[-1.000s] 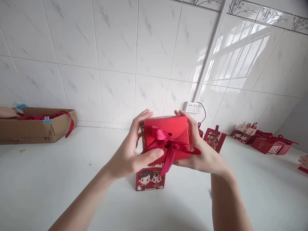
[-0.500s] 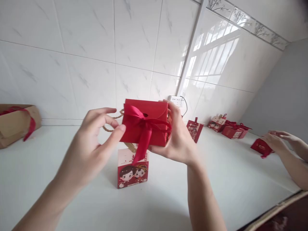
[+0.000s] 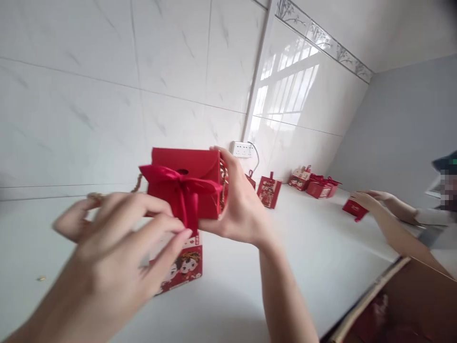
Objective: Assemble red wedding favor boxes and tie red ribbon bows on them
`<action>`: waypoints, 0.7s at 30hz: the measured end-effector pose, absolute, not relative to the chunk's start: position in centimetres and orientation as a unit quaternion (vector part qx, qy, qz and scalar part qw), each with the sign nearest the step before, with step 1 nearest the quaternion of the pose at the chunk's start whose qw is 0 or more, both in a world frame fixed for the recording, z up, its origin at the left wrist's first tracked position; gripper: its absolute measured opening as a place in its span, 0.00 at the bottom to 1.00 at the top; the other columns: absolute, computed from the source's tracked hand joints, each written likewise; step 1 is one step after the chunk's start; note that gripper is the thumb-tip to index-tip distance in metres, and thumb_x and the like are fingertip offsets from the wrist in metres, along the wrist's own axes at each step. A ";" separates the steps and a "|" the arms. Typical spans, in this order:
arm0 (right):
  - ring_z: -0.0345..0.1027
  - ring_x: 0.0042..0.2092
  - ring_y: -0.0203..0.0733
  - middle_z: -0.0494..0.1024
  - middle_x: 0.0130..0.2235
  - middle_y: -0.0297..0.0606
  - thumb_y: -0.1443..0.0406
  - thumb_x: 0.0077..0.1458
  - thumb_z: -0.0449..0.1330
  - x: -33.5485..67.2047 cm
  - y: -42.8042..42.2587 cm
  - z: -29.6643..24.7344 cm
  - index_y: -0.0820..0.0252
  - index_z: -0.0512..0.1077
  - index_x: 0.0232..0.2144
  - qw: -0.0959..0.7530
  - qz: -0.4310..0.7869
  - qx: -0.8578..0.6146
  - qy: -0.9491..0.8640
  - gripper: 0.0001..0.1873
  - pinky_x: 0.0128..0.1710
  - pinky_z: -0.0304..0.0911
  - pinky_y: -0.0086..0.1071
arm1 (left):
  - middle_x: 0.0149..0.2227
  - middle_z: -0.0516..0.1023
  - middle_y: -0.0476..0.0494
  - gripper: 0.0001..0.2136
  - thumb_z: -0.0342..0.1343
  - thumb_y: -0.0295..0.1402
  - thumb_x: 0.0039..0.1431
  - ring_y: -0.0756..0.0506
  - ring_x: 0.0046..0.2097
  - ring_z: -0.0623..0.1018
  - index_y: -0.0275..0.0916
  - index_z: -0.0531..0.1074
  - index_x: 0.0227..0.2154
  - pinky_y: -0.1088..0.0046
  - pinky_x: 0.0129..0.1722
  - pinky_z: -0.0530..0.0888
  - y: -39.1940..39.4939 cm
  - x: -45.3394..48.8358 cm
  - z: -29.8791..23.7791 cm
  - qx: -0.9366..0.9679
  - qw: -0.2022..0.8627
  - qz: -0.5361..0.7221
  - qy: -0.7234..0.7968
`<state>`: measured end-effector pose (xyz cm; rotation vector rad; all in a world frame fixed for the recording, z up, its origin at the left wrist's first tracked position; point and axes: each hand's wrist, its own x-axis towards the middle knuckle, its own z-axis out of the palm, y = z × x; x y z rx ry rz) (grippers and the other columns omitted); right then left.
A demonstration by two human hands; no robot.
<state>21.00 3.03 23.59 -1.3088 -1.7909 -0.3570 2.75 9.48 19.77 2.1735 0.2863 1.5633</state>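
A red gift box (image 3: 203, 164) with a dark red ribbon bow (image 3: 185, 183) on its front is held up above the white table. My right hand (image 3: 239, 209) is closed round its right side, thumb below and fingers behind. At the bow's hanging tail, my left hand (image 3: 121, 238) has thumb and fingertips pinched together on the ribbon, the hand somewhat blurred. A twisted cord handle (image 3: 137, 183) shows at the box's left. Behind my left hand stands a red and white box with cartoon faces (image 3: 189, 264), partly hidden.
Further back stand a red card box (image 3: 268, 191), a cartoon box (image 3: 299, 178) and a ribboned red box (image 3: 321, 186). At right, a co-worker's hands (image 3: 371, 200) hold a small red box (image 3: 353, 207). An open brown carton (image 3: 410, 295) borders the lower right. A socket strip (image 3: 243, 149) is on the wall.
My left hand has moved from the box's left edge to the ribbon tail and pinched it. The view has turned right, and the brown box at the left has left the picture.
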 end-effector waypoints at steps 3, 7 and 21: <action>0.49 0.64 0.53 0.52 0.64 0.46 0.62 0.43 0.67 21.8 2.9 23.6 0.57 0.42 0.63 0.432 -0.123 -0.512 -0.733 0.52 0.59 0.60 0.47 | 0.30 0.74 0.49 0.03 0.58 0.31 0.52 0.41 0.36 0.73 0.47 0.74 0.26 0.49 0.58 0.56 8.7 2.5 20.8 0.879 0.017 0.465 0.104; 0.53 0.62 0.56 0.51 0.65 0.46 0.61 0.45 0.68 22.7 3.0 23.4 0.52 0.41 0.63 0.428 -0.078 -0.512 -0.741 0.52 0.56 0.63 0.49 | 0.26 0.74 0.51 0.05 0.56 0.27 0.53 0.46 0.29 0.72 0.45 0.71 0.27 0.61 0.43 0.66 7.3 1.0 22.5 0.877 -0.028 0.472 0.091; 0.59 0.59 0.56 0.56 0.62 0.46 0.61 0.42 0.70 20.7 3.4 23.2 0.46 0.44 0.63 0.441 0.012 -0.459 -0.771 0.53 0.50 0.69 0.48 | 0.52 0.66 0.45 0.12 0.59 0.43 0.53 0.38 0.63 0.59 0.43 0.63 0.32 0.62 0.52 0.70 9.3 1.6 22.9 0.678 0.390 0.594 0.189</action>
